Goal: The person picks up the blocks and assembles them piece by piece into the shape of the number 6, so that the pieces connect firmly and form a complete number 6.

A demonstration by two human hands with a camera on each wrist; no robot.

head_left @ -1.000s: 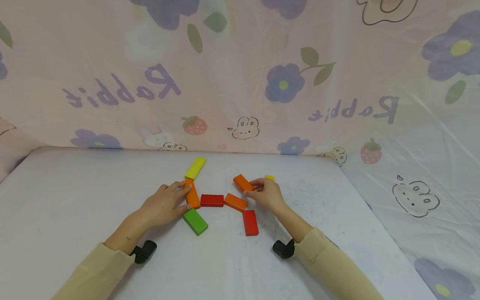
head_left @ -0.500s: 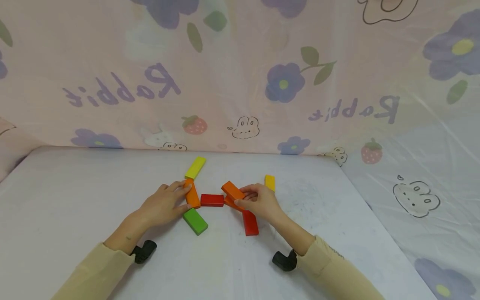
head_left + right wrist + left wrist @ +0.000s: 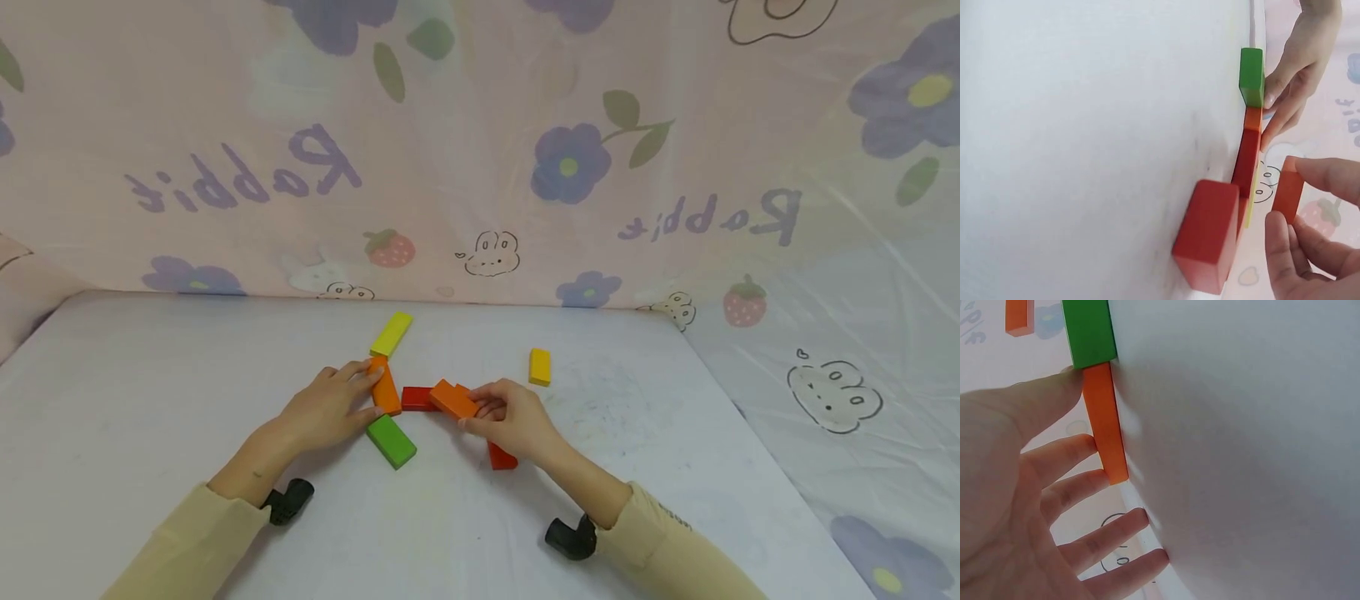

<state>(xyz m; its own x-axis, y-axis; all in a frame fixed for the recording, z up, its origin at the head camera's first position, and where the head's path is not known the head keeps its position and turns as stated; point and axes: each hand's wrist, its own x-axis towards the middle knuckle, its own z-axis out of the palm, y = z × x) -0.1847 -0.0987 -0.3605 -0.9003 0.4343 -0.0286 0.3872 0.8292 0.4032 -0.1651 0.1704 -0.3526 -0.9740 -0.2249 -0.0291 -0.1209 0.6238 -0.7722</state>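
A pale pink cloth (image 3: 465, 142) hangs behind the white bench (image 3: 187, 375), printed with purple flowers (image 3: 572, 164), green leaves (image 3: 651, 146), strawberries (image 3: 393, 250) and rabbit faces (image 3: 491, 255). It continues along the right side, whiter and creased. Light is soft; faint smudges (image 3: 592, 417) mark the bench.

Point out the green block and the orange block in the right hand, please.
Green block (image 3: 392, 440), head view: middle of its top face.
Held orange block (image 3: 1288, 195), right wrist view: middle of its visible side.

The person wore a pale beige left sleeve (image 3: 191, 542) and right sleeve (image 3: 667, 537), the latter bearing a dark marking (image 3: 673, 516). Each wrist carried a black, elbow-shaped camera (image 3: 290, 502).
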